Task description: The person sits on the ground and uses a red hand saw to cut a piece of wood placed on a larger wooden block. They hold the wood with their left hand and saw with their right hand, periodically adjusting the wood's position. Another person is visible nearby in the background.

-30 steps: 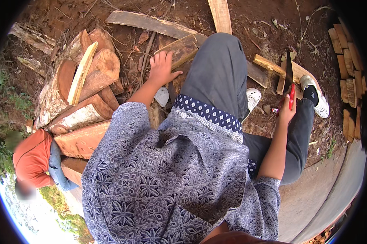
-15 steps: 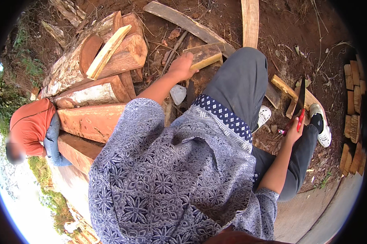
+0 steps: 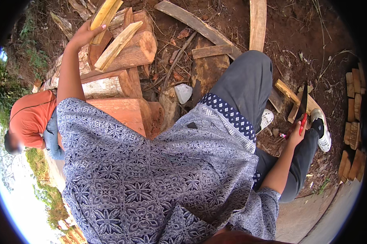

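My left hand reaches out to the far left, its fingers closed on the near end of a pale yellow piece of split wood. That piece is above the stacked logs, next to another split piece lying on them. Down at the right, my right hand grips the red handle of a handsaw, its dark blade pointing away from me beside my shoe. A small flat board lies across a worn wooden block just beyond my knee.
Thick cut logs are piled at the left. A bent plank and an upright-lying board rest on the soil ahead. A person in an orange shirt bends over at the far left. Small wood blocks are stacked at the right edge.
My left hand has swung from the wooden block over to the far left with a piece of wood in it. The small board stays on the block. My right hand and the saw have barely moved.
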A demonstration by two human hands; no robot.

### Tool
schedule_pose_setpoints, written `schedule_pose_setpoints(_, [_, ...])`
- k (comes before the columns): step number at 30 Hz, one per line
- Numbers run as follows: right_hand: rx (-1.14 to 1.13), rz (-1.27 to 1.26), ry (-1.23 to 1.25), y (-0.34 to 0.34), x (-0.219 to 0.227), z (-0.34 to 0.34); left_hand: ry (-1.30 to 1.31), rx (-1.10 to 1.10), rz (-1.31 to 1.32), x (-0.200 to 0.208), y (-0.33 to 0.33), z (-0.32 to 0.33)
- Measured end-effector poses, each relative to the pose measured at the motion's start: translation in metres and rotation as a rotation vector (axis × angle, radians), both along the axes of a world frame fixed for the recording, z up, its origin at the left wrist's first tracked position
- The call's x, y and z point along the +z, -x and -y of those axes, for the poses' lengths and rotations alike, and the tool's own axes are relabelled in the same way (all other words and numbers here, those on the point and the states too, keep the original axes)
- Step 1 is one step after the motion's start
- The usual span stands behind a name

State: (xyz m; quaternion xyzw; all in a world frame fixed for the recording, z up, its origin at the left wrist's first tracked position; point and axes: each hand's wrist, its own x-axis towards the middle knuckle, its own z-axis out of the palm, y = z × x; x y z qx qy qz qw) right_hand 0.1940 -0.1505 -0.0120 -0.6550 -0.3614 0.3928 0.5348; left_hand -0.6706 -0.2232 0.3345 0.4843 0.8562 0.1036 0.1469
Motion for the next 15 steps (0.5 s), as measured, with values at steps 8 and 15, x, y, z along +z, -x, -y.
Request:
schedule_pose_setpoints(8, [-0.016,0.012,-0.067,-0.012,-0.024,-0.005,0.300,-0.037,-0.137,-0.061,0.053,0.038])
schedule_pose_setpoints(15, [-0.015,-0.060,-0.101,-0.018,-0.013,-0.004,0.395,0.105,0.013,-0.075,0.043,0.007])
